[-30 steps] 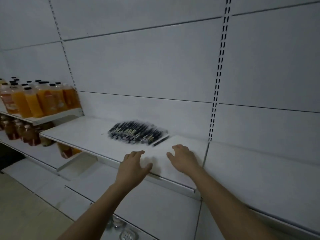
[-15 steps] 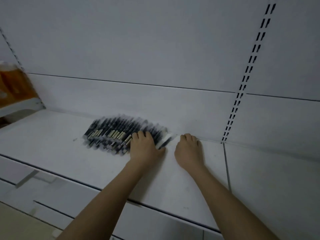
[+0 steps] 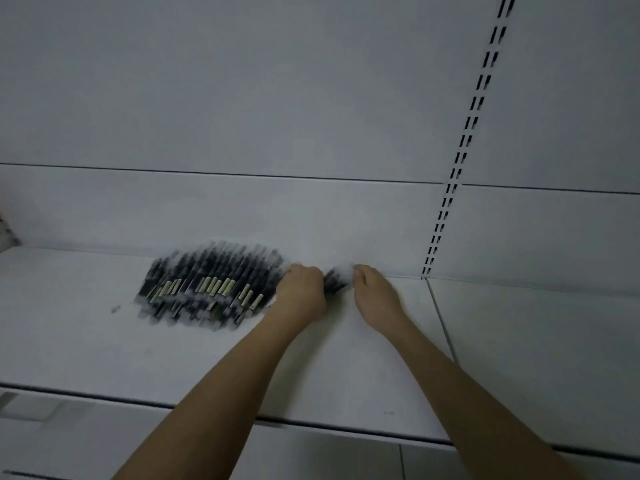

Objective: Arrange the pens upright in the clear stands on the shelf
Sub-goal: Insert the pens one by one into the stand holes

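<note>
Two bare arms reach out over a white shelf (image 3: pixel 363 375) and the hands meet near its back edge, close to the white back wall (image 3: pixel 311 116). The left hand (image 3: pixel 302 292) is curled shut, with its fingers folded down and its knuckles on top. Just to its left lies a big pile of pens (image 3: pixel 204 284) — dark pens with pale bands, lying flat and side by side on the shelf, all a bit blurry. The pile touches the left hand on that side. Between the two hands is a small dark bunch of pens (image 3: pixel 334 283), and it sticks out from the right side of the left hand, so that hand seems to be gripping it. The right hand (image 3: pixel 373 289) is just to the right of this small bunch, with its fingers bent in and its thumb side toward the pens — I cannot tell if it is touching or holding them, because that spot is blurred. To the right of the right hand a thin seam (image 3: pixel 441 320) runs across the shelf from back to front. Up the wall above that seam goes a strip of dark slots (image 3: pixel 465 140). No pen stands upright; all of them lie down.
</note>
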`<state>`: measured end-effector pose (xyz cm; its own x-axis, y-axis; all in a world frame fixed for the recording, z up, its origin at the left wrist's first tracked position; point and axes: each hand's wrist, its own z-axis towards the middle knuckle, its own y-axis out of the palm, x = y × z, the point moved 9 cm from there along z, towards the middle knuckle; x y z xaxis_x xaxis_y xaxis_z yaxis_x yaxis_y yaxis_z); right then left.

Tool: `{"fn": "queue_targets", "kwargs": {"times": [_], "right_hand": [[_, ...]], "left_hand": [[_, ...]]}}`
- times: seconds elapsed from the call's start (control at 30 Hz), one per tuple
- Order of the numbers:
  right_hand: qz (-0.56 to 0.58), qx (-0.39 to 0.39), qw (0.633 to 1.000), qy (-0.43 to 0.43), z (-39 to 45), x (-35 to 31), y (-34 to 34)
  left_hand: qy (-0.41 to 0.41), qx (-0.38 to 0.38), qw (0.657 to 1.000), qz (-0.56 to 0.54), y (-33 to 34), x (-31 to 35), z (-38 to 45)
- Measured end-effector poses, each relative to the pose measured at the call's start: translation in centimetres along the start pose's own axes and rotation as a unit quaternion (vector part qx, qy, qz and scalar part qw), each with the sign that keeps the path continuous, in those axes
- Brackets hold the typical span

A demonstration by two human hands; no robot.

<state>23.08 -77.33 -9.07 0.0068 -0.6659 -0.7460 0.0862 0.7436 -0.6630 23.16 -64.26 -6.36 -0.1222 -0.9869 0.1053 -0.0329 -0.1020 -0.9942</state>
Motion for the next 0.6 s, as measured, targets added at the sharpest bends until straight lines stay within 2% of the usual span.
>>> {"fn": "queue_targets", "kwargs": {"times": [0.07,0.17,0.23,0.3,0.37,0.4,0.47,0.5,0.53,0.6], "right_hand": [[0.032,-0.001,0.999,0.016,-0.3,-0.4,0.2],[0.167,0.037,0.984,0.041,-1.1,-1.1,-0.1],[0.278,0.059,0.958,0.037,-1.6,-2.1,-0.5],[0.365,0.073,0.928,-0.003,-2.1,-4.2,-1.0],[0.381,0.096,0.916,-0.084,-2.8,-7.4,-2.2],[0.361,0.104,0.918,-0.129,-3.1,-9.2,-2.7],[0.290,0.113,0.929,-0.200,-3.9,-12.2,-3.3],[0.245,0.115,0.936,-0.227,-4.3,-13.3,-3.4],[0.202,0.115,0.940,-0.249,-4.6,-14.2,-3.3],[0.145,0.105,0.948,-0.262,-5.2,-14.8,-2.4]], "left_hand": [[0.009,-0.009,1.000,-0.006,-0.2,0.0,0.1],[0.010,-0.015,0.999,-0.028,0.0,-0.4,0.1],[0.011,0.015,0.997,-0.073,-0.4,-0.8,-0.3],[0.018,0.070,0.981,-0.180,-1.3,-1.3,-0.7],[0.041,0.110,0.933,-0.339,-1.9,-1.7,-1.0],[0.063,0.124,0.894,-0.425,-2.3,-1.6,-1.3],[0.122,0.149,0.815,-0.547,-3.1,-1.6,-2.2],[0.144,0.160,0.789,-0.576,-3.4,-1.9,-2.8],[0.156,0.167,0.772,-0.593,-3.6,-2.2,-3.4],[0.154,0.167,0.762,-0.606,-3.0,-3.0,-4.3]]}}
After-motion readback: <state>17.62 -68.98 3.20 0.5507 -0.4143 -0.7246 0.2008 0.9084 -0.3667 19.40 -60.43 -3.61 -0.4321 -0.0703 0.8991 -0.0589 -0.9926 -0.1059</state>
